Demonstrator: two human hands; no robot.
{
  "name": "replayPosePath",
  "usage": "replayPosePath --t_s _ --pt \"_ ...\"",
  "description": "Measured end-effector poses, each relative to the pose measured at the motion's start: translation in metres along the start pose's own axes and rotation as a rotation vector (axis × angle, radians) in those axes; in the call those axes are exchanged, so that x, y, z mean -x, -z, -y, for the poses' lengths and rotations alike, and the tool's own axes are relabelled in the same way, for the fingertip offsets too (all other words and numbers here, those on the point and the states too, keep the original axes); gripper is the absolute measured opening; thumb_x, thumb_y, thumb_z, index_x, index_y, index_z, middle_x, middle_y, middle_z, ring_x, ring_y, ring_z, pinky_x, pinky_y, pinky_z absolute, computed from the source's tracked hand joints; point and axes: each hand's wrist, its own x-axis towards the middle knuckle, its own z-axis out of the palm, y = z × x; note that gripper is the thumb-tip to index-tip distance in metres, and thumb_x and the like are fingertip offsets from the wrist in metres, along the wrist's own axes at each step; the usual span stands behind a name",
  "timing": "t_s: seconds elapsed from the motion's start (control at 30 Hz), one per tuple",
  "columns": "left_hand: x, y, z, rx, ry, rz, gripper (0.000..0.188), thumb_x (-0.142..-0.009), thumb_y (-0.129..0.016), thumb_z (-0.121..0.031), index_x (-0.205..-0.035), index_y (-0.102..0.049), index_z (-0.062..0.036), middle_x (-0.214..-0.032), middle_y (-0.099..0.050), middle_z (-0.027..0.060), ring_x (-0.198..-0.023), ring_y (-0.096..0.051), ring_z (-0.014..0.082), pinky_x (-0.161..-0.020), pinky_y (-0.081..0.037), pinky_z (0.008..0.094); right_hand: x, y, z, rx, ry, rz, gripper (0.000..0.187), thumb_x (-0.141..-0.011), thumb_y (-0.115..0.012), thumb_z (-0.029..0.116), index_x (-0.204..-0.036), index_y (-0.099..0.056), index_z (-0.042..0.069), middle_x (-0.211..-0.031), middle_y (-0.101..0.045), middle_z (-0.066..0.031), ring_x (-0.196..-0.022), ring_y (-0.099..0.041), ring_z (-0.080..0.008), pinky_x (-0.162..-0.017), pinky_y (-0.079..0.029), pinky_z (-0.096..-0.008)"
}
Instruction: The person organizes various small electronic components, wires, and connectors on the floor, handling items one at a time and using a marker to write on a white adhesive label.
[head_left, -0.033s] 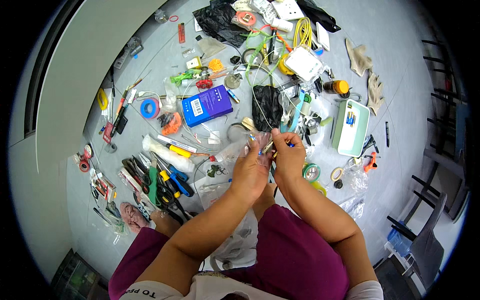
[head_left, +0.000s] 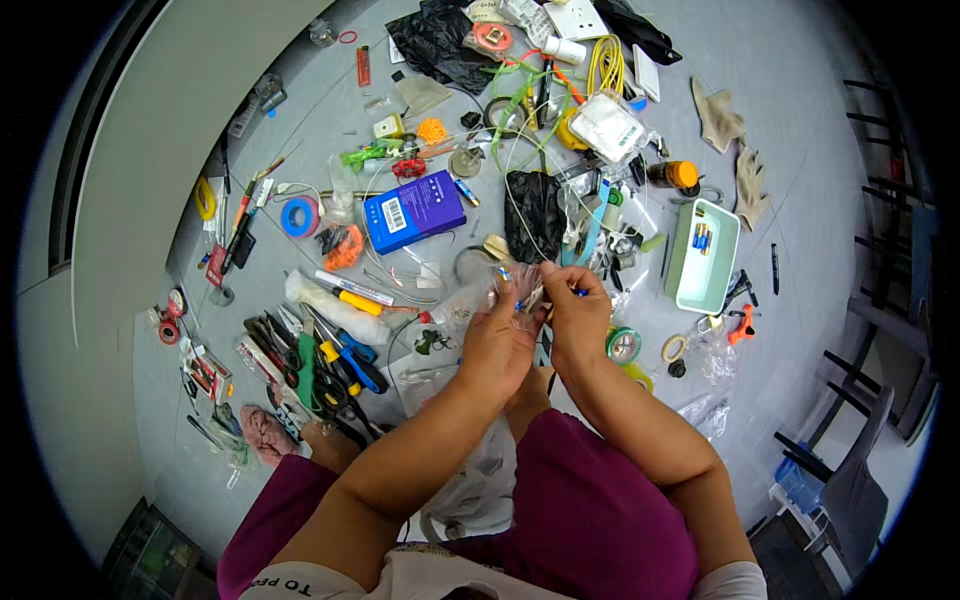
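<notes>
My left hand (head_left: 499,350) is closed on a clear plastic bag (head_left: 463,304), and a small blue battery (head_left: 504,273) shows at its thumb tip. Close beside it, my right hand (head_left: 580,318) is closed with thumb and fingers bent together. A small blue piece, apparently another battery (head_left: 580,292), shows at its fingers. The two hands nearly meet over the floor, and fingers hide most of what lies between them. Several blue-and-gold batteries (head_left: 702,238) lie inside a pale green tray (head_left: 724,290) to the right.
Beyond my hands lie a blue-purple box (head_left: 415,212), a black plastic bag (head_left: 532,215) and tangled wires. Pliers, scissors and screwdrivers (head_left: 335,365) are heaped at left. Green tape (head_left: 622,345) sits by my right wrist. Gloves (head_left: 717,115) lie far right; a chair (head_left: 860,470) stands nearer.
My right thumb has shifted slightly left, toward the left hand. The left hand and the things on the floor look the same.
</notes>
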Motion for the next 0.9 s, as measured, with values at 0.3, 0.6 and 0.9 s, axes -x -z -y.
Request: replayPosePath --t_s 0.3,0.6,0.9 --pt "-0.001 0.004 -0.035 -0.133 0.142 0.086 0.028 -0.092 -0.05 -0.018 -0.118 -0.05 -0.006 -0.115 -0.057 0.0093 -0.11 -0.053 0.0232 -0.097 -0.039 0.0406 0.009 0.013 0.012 0.187 0.041 0.266 0.028 -0.078 -0.067 0.005 -0.106 -0.063 0.004 -0.081 -0.06 -0.0019 -0.065 -0.054 -0.0064 -0.048 -0.046 -0.0194" --pt "0.0 0.008 -0.048 -0.046 0.326 0.116 0.029 -0.093 -0.046 -0.019 -0.114 -0.053 -0.0005 -0.111 -0.058 0.0109 -0.104 -0.056 0.0218 -0.092 -0.044 0.0389 0.002 0.021 0.015 0.522 0.17 0.46 0.028 -0.073 -0.073 0.006 -0.099 -0.063 0.001 -0.069 -0.055 0.0027 -0.058 -0.048 -0.0034 -0.049 -0.039 -0.0184" --pt "-0.009 0.026 -0.045 0.065 0.333 0.031 0.037 -0.096 -0.037 -0.024 -0.123 -0.042 0.0008 -0.122 -0.051 0.0201 -0.113 -0.05 0.03 -0.098 -0.04 0.0421 0.012 0.022 -0.002 0.719 0.488 0.273 0.017 -0.074 -0.071 0.012 -0.083 -0.063 -0.001 -0.076 -0.063 -0.0133 -0.068 -0.061 -0.0207 -0.059 -0.048 -0.0288"
